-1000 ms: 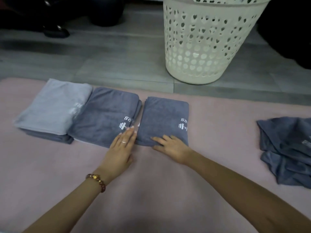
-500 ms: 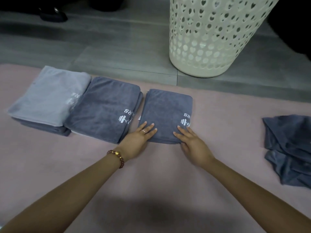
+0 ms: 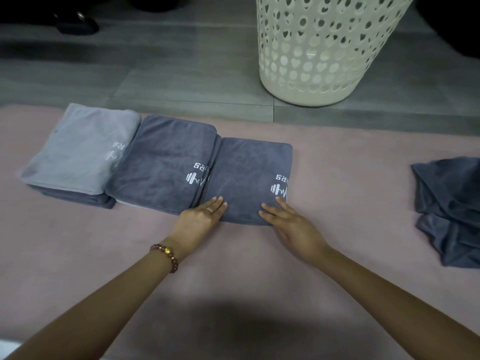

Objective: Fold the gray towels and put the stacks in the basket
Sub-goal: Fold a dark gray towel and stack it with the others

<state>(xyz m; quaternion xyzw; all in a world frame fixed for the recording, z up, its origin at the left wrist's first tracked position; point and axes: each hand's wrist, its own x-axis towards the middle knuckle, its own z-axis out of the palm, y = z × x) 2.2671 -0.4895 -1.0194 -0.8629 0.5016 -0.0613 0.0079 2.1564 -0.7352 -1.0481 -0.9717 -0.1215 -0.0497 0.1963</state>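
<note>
A folded dark gray towel [image 3: 246,175] with a white logo lies on the pink mat. My left hand [image 3: 200,219] rests flat on its near left corner, and my right hand [image 3: 288,222] rests flat on its near right corner. To its left sits a folded dark gray stack [image 3: 166,162], and further left a stack topped by a light gray towel [image 3: 80,149]. A crumpled dark gray towel [image 3: 452,206] lies at the right edge. The cream perforated basket [image 3: 319,48] stands on the floor beyond the mat.
The pink mat [image 3: 233,276] covers the near area; gray floor tiles [image 3: 155,74] lie beyond it. A dark object [image 3: 75,24] sits on the floor at the far left.
Both hands slid from the towel's near left edge to its two near corners, the right hand moving rightward. The view shifted slightly.
</note>
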